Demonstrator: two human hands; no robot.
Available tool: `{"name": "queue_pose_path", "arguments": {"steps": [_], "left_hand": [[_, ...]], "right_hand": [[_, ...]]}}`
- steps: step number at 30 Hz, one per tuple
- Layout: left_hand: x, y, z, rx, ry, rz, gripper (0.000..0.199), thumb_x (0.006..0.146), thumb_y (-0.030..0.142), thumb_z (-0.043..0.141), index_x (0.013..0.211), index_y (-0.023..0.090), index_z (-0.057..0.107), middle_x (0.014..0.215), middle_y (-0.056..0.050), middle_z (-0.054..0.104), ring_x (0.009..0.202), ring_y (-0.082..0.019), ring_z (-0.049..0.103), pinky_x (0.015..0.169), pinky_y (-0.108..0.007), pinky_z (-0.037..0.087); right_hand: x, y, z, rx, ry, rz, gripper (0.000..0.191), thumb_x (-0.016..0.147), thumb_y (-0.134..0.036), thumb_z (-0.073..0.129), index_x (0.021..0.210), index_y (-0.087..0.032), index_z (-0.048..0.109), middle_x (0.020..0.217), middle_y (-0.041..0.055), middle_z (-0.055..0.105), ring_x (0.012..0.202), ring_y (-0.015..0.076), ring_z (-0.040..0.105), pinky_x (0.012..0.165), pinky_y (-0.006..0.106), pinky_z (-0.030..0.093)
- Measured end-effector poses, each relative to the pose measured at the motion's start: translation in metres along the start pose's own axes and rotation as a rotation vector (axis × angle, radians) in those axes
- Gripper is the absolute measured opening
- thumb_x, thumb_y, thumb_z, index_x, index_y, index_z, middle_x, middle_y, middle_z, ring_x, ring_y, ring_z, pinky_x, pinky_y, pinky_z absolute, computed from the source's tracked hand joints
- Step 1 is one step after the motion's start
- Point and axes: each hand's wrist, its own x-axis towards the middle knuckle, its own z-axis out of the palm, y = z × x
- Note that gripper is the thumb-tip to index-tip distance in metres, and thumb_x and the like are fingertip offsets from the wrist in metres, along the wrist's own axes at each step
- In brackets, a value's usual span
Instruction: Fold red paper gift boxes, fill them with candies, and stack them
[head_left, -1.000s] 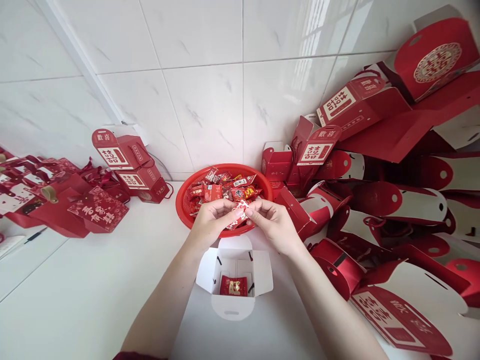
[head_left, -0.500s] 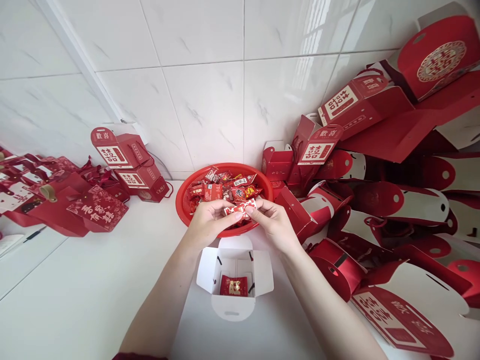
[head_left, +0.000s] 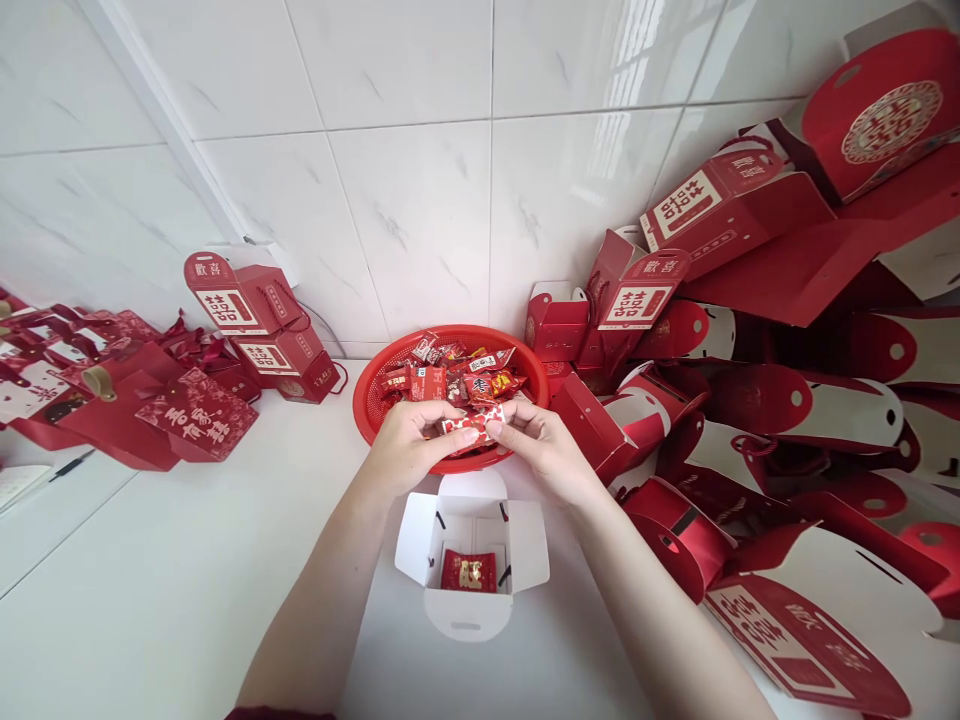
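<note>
Showing red patches on white, a packet (head_left: 481, 420) sits pinched between left-hand fingers (head_left: 454, 440) and right-hand fingers (head_left: 511, 437).

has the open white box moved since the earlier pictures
No. The open white box keeps its place just in front of the red basket; both drift slightly together with the wall tiles, suggesting camera movement.

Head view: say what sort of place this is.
Likely an indoor worktop for festive gifts, judging by the red basket of wrapped packets, the open box and the heaped red boxes at right.
</note>
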Motion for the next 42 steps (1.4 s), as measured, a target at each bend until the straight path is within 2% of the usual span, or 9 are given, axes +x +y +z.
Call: {"name": "queue_pose_path", "arguments": {"steps": [3, 10, 19, 22, 25, 29, 33, 37, 42], "left_hand": [[-0.004, 0.004, -0.005, 0.125, -0.065, -0.016, 0.023, 0.081, 0.040, 0.069, 0.078, 0.017, 0.070, 0.071, -0.001, 0.063, 0.061, -0.012, 0.054, 0.054, -0.024, 0.039], [-0.002, 0.010, 0.001, -0.097, -0.103, -0.046, 0.032, 0.083, 0.042, 0.068, 0.107, 0.020, 0.070, 0.103, -0.007, 0.072, 0.095, -0.022, 0.067, 0.085, -0.033, 0.051], [-0.003, 0.002, -0.007, 0.147, -0.113, -0.024, 0.030, 0.081, 0.042, 0.069, 0.066, 0.016, 0.068, 0.061, 0.001, 0.060, 0.057, -0.013, 0.054, 0.050, -0.023, 0.036], [-0.005, 0.006, -0.009, 0.140, -0.152, -0.020, 0.030, 0.085, 0.045, 0.064, 0.073, 0.017, 0.070, 0.069, -0.002, 0.066, 0.063, -0.015, 0.059, 0.055, -0.024, 0.041], [-0.006, 0.005, -0.013, 0.137, -0.256, -0.042, 0.028, 0.085, 0.046, 0.064, 0.089, 0.020, 0.071, 0.087, -0.004, 0.071, 0.079, -0.019, 0.065, 0.067, -0.027, 0.048], [-0.008, -0.004, -0.006, 0.404, -0.412, 0.016, 0.026, 0.074, 0.043, 0.075, 0.089, 0.022, 0.074, 0.090, -0.004, 0.070, 0.084, -0.021, 0.065, 0.069, -0.028, 0.047], [-0.015, -0.005, 0.024, 0.782, -0.338, 0.135, 0.024, 0.077, 0.025, 0.072, 0.100, 0.022, 0.074, 0.099, -0.007, 0.069, 0.086, -0.026, 0.065, 0.067, -0.030, 0.042], [-0.023, -0.004, 0.054, 1.062, -0.354, 0.045, 0.020, 0.078, 0.005, 0.058, 0.085, 0.012, 0.075, 0.085, -0.016, 0.069, 0.072, -0.031, 0.065, 0.058, -0.034, 0.037], [-0.026, -0.002, 0.042, 1.039, -0.369, 0.041, 0.025, 0.080, 0.011, 0.056, 0.058, 0.016, 0.066, 0.059, -0.011, 0.060, 0.055, -0.025, 0.058, 0.053, -0.033, 0.031]], "right_hand": [[-0.001, -0.002, -0.002, -0.056, -0.069, 0.032, 0.025, 0.080, -0.042, 0.075, 0.083, -0.018, 0.066, 0.080, 0.0005, 0.066, 0.073, 0.0140, 0.060, 0.073, 0.028, 0.049], [0.000, -0.001, 0.006, -0.032, 0.094, 0.007, 0.031, 0.079, -0.047, 0.074, 0.081, -0.019, 0.060, 0.077, 0.0003, 0.063, 0.068, 0.0132, 0.058, 0.065, 0.028, 0.052], [-0.004, -0.001, 0.007, -0.090, -0.141, -0.005, 0.036, 0.079, -0.037, 0.077, 0.108, -0.022, 0.061, 0.097, 0.0029, 0.065, 0.088, 0.0169, 0.062, 0.083, 0.035, 0.052], [-0.006, -0.001, 0.003, -0.166, -0.159, -0.025, 0.027, 0.081, -0.034, 0.075, 0.101, -0.020, 0.064, 0.094, 0.0034, 0.067, 0.086, 0.0179, 0.063, 0.083, 0.036, 0.052], [-0.009, -0.006, -0.003, -0.299, -0.029, -0.102, 0.020, 0.085, -0.034, 0.071, 0.098, -0.020, 0.064, 0.094, 0.0033, 0.068, 0.087, 0.0186, 0.063, 0.084, 0.035, 0.051], [-0.014, -0.019, -0.011, -0.361, 0.108, -0.182, 0.017, 0.088, -0.034, 0.068, 0.099, -0.022, 0.062, 0.097, 0.0036, 0.068, 0.090, 0.0195, 0.063, 0.084, 0.034, 0.050], [-0.020, -0.029, -0.008, -0.343, 0.124, -0.196, 0.019, 0.090, -0.034, 0.066, 0.104, -0.024, 0.061, 0.100, 0.0040, 0.067, 0.093, 0.0203, 0.063, 0.084, 0.034, 0.051], [-0.025, -0.035, -0.001, -0.345, 0.074, -0.195, 0.017, 0.091, -0.031, 0.065, 0.105, -0.023, 0.061, 0.103, 0.0041, 0.067, 0.094, 0.0207, 0.063, 0.087, 0.035, 0.051], [-0.030, -0.041, 0.001, -0.429, 0.074, -0.186, 0.018, 0.093, -0.033, 0.061, 0.108, -0.024, 0.062, 0.104, 0.0038, 0.067, 0.097, 0.0216, 0.063, 0.087, 0.035, 0.051]]}}
